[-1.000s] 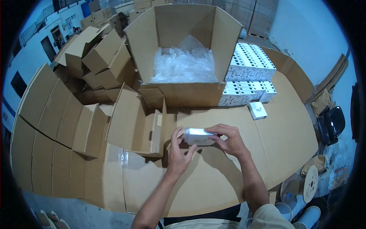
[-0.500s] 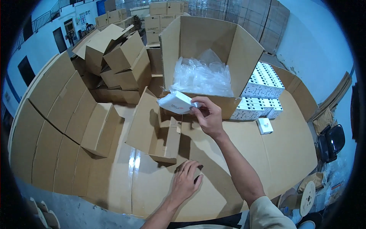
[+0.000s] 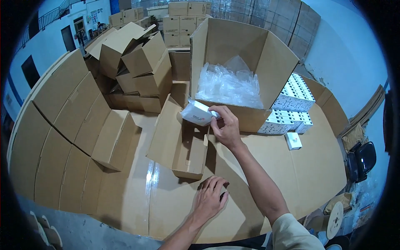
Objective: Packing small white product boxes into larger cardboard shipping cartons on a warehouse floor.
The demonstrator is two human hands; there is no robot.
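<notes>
My right hand (image 3: 227, 129) pinches one end of a small white box (image 3: 198, 112) partly inside a clear plastic bag. The box is tilted above the far end of an open brown carton (image 3: 187, 166), whose raised flap (image 3: 164, 133) stands on its left. Just in front of that carton my left hand (image 3: 210, 195) rests low over the cardboard-covered table, fingers loosely curved and apart, holding nothing I can see. A dark patch shows by its thumb; I cannot tell what it is. Behind my right hand stands a large open carton (image 3: 266, 64) with crumpled clear plastic bags (image 3: 229, 85).
Stacked white boxes (image 3: 287, 102) stand right of the large carton, with one loose white box (image 3: 293, 141) before them. Closed brown cartons (image 3: 62, 137) form a wall at left. Empty open cartons (image 3: 141, 66) pile up behind. A black chair (image 3: 361, 160) stands beyond the right edge.
The white box has turned and dipped slightly toward the open carton, still in my right hand. The whole view has shifted a little, and my left hand stays near the carton's front.
</notes>
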